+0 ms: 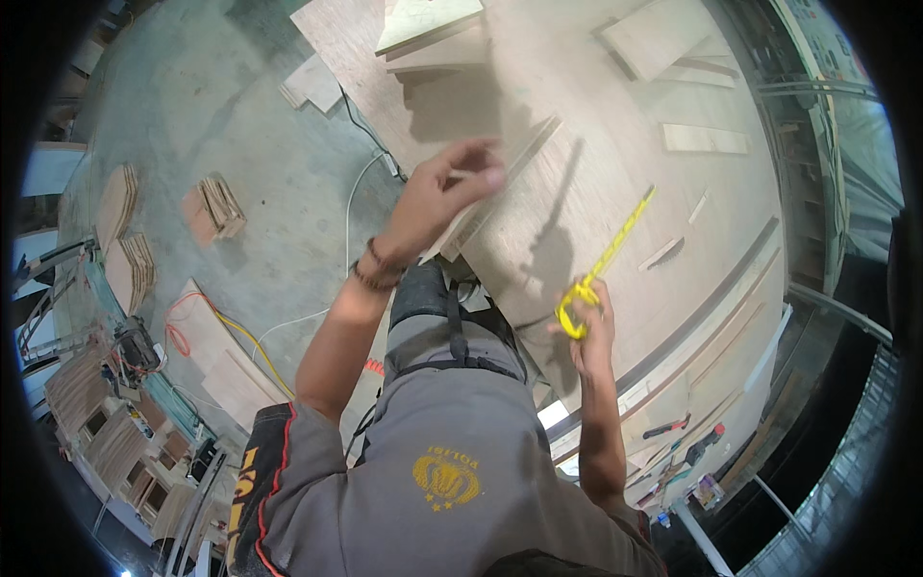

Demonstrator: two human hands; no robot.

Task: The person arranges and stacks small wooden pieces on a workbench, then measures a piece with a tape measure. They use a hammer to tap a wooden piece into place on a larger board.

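My left hand [447, 192], a dark bead bracelet on its wrist, hovers over the near edge of a large pale wooden panel. Its fingers are curved and apart from the thumb, slightly blurred, with nothing clearly held. Just below it a narrow wooden strip [519, 159] lies slantwise on the panel [615, 144]. My right hand [594, 322] grips a yellow tape measure [574, 313], whose blade [623, 231] sticks out up and to the right. The blade's shadow and the hand's fall on the panel.
Stacked boards [433, 38] stand at the far edge; flat offcuts [707, 138] lie to the right. A hammer [666, 426] and other tools rest at lower right. On the floor at left are wood stacks [216, 210], an orange-yellow cable [240, 327] and a white cord [349, 212].
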